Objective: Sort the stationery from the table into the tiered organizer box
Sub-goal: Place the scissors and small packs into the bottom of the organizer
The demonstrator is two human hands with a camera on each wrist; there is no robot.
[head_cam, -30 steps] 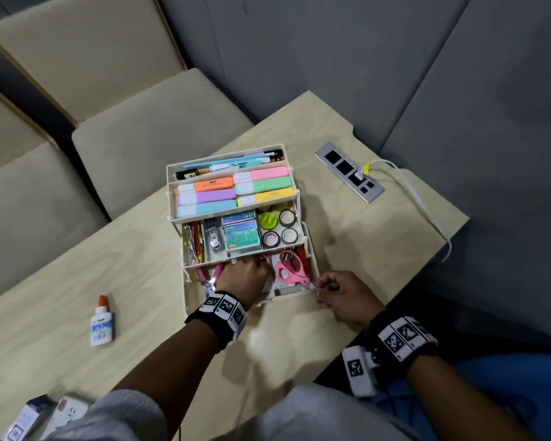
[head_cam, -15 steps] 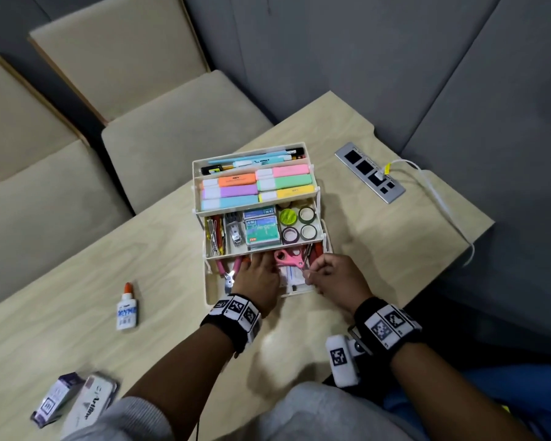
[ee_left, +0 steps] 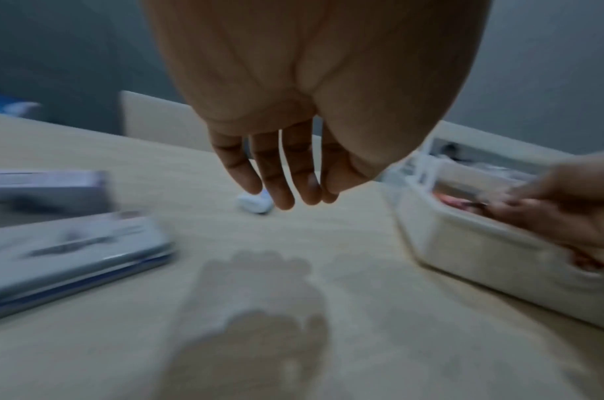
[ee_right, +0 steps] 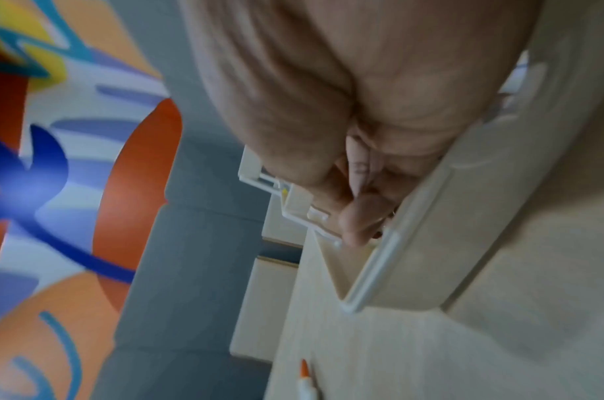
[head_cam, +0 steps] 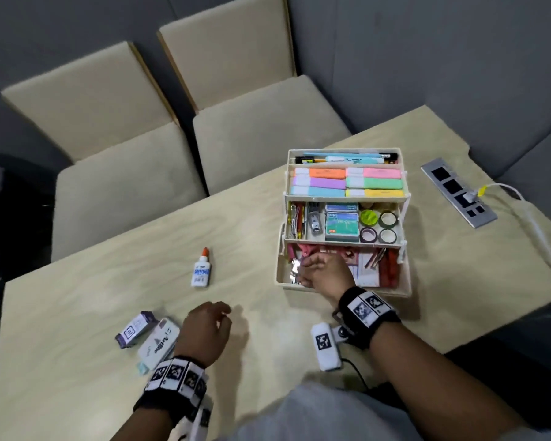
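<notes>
- Left hand [head_cam: 206, 329] hovered over the table [head_cam: 77, 313] at lower centre-left of the head view, fingers [ee_left: 276, 176] loosely extended and spread, holding nothing.
- Remaining stationery lay around that hand: white Artline box [head_cam: 158, 343] just left of the wrist, purple box [head_cam: 136, 329] touching it further left, glue bottle [head_cam: 201, 268] above the hand, toward the frame centre.
- In the left wrist view, the fingertips pointed at the glue bottle [ee_left: 256, 203], seen just past them; both boxes sat at the left edge of that frame.
- Glue bottle lay flat, long axis running roughly up-down in the head view, orange cap at the upper end, base end nearer the left hand.
- Artline box's long axis ran diagonally, lower left to upper right, and it was the item closest to the left hand.
- Right hand [head_cam: 325, 275] was inside the bottom tier of the tiered organizer box [head_cam: 344, 289] at centre-right, fingers curled among the contents; what they gripped, if anything, couldn't be told, and the right wrist view was blurred.
- Upper tiers held highlighters [head_cam: 347, 183] and tape rolls [head_cam: 382, 227].
- Judgement: the left hand was the nearer one for all three table items; the next pick was likely the glue or the Artline box, with a carry rightward to the organizer.
</notes>
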